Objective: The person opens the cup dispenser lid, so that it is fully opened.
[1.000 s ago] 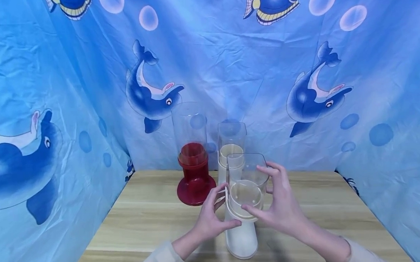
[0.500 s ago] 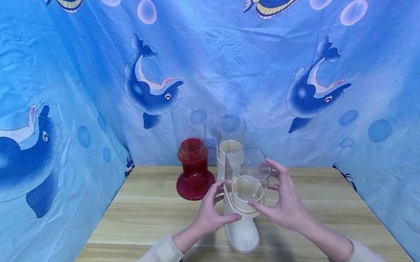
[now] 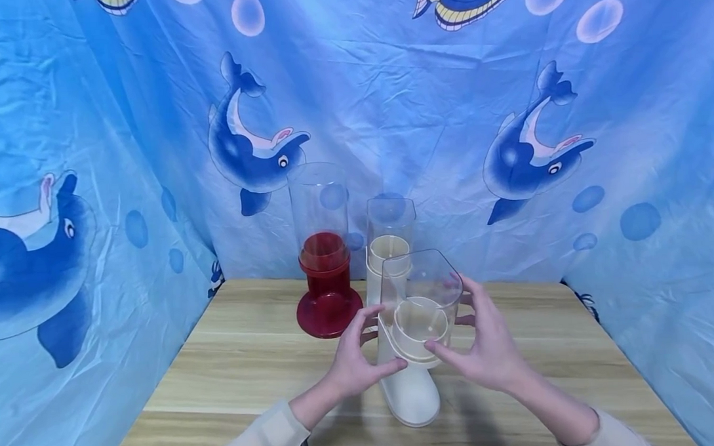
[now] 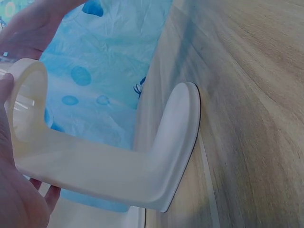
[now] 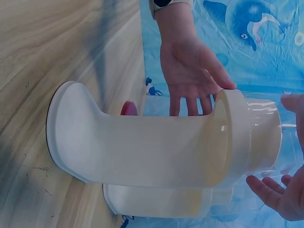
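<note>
A white stand (image 3: 413,398) with a foot and a ring-shaped collar stands upright on the table, bearing a clear, flat-backed container (image 3: 424,273). My left hand (image 3: 356,364) holds the collar from the left, its thumb in front and fingers behind. On the other side, my right hand (image 3: 485,350) curls round the lower part of the clear container, thumb at the front. The right wrist view shows the left thumb on the collar (image 5: 230,137) and the right fingers around the container. In the left wrist view, the foot (image 4: 178,142) rests on the wood.
Behind stands a matching white stand (image 3: 374,294) with its own clear container, partly hidden by the front one. A red stand (image 3: 331,316) with a tall clear cylinder (image 3: 317,198) is at the back left. Blue dolphin-print cloth (image 3: 388,110) encloses the wooden table (image 3: 250,371).
The front stand and its container have turned slightly, the foot shifting a little to the right. Both hands stay on it. The head view has tilted down slightly.
</note>
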`<state>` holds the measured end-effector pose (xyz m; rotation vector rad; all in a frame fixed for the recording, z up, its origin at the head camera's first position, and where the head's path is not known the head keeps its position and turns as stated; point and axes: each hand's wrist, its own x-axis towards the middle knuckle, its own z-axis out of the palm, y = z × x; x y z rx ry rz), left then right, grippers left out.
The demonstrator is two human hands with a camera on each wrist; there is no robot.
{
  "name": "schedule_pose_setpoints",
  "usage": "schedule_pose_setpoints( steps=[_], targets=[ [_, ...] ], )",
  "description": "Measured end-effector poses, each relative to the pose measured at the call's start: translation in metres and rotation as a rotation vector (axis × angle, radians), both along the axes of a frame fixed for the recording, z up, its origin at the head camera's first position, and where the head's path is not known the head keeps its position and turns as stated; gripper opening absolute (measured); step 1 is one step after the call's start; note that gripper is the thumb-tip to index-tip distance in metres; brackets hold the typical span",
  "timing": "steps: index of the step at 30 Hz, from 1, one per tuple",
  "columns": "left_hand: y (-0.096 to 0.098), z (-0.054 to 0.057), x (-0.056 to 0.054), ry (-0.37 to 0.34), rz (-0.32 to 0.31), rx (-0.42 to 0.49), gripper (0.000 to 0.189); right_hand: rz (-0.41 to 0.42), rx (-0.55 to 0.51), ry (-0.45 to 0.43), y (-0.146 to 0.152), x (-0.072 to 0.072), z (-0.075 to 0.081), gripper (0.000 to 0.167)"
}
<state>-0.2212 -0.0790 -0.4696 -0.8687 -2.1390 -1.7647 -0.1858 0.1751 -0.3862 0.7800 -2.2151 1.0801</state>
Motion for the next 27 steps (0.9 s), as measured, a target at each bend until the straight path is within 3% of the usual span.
schedule_pose_setpoints(
  steps=[11,27],
  targets=[
    [0.001,0.006,0.002,-0.063,0.078,-0.058,0.087,0.021,-0.002,0.053,0.004,-0.009,-0.001,0.115],
    [0.013,0.012,0.001,-0.097,0.200,-0.014,0.089,0.022,-0.032,0.068,0.007,-0.017,0.000,0.109]
  ],
)
